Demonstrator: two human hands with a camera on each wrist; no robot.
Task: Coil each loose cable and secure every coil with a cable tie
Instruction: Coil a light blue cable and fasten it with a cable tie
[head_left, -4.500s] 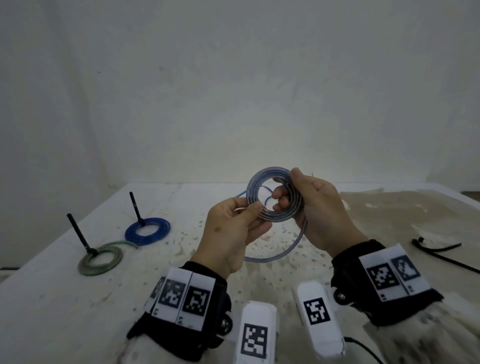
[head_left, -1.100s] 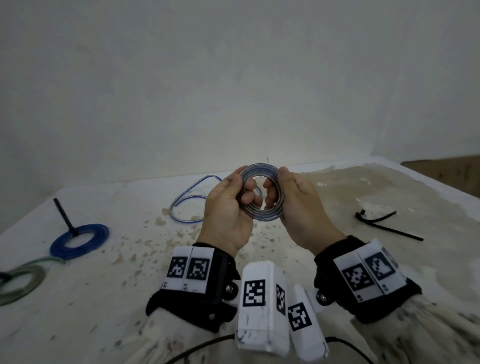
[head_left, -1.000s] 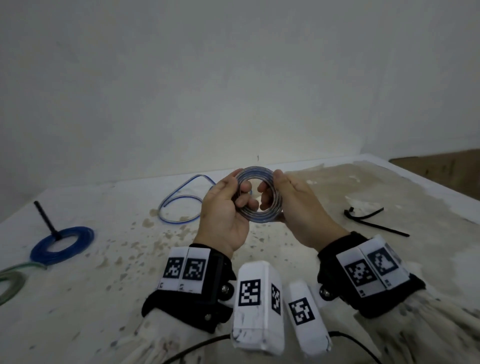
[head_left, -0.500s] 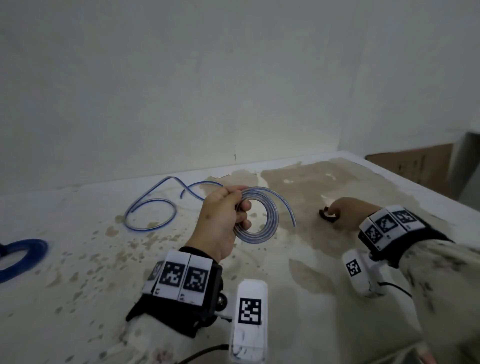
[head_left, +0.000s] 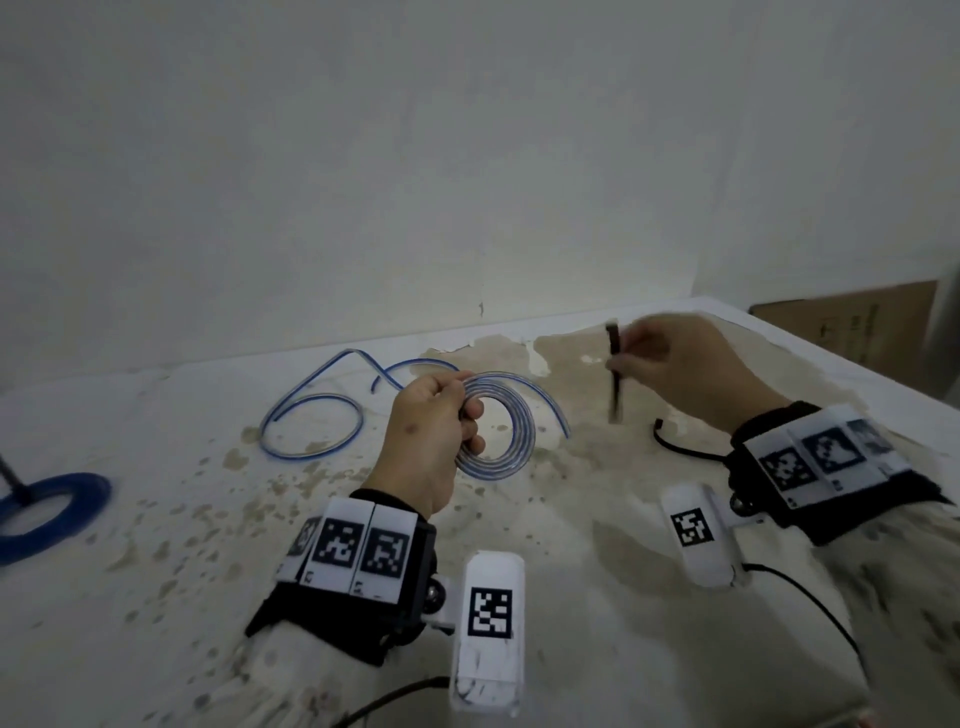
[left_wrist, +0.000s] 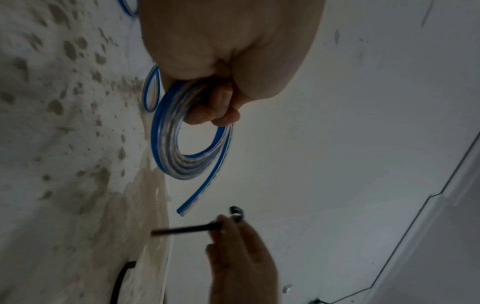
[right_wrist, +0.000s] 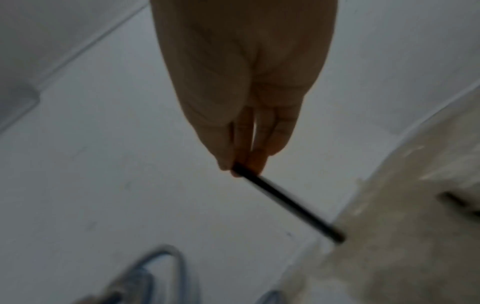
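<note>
My left hand (head_left: 441, 415) grips a coil of clear cable with a blue stripe (head_left: 511, 423) above the table; the coil (left_wrist: 182, 152) hangs from the curled fingers (left_wrist: 221, 107), and its free end (left_wrist: 197, 195) sticks out. My right hand (head_left: 670, 364) is raised to the right of the coil and pinches a black cable tie (head_left: 614, 374) near its head, the strap pointing down. In the right wrist view the fingertips (right_wrist: 244, 164) pinch the tie (right_wrist: 288, 203). A loose blue-striped cable (head_left: 311, 415) lies on the table behind my left hand.
Another black cable tie (head_left: 675, 447) lies on the stained white table (head_left: 156, 519) under my right wrist. A tied blue coil (head_left: 47, 512) sits at the left edge. A cardboard box (head_left: 852, 332) stands beyond the table's right corner. A white wall rises close behind.
My right hand let go of the coil, reached right to the ties on the table, and has lifted one black tie. My left hand now holds the coil alone, whose end has sprung out.
</note>
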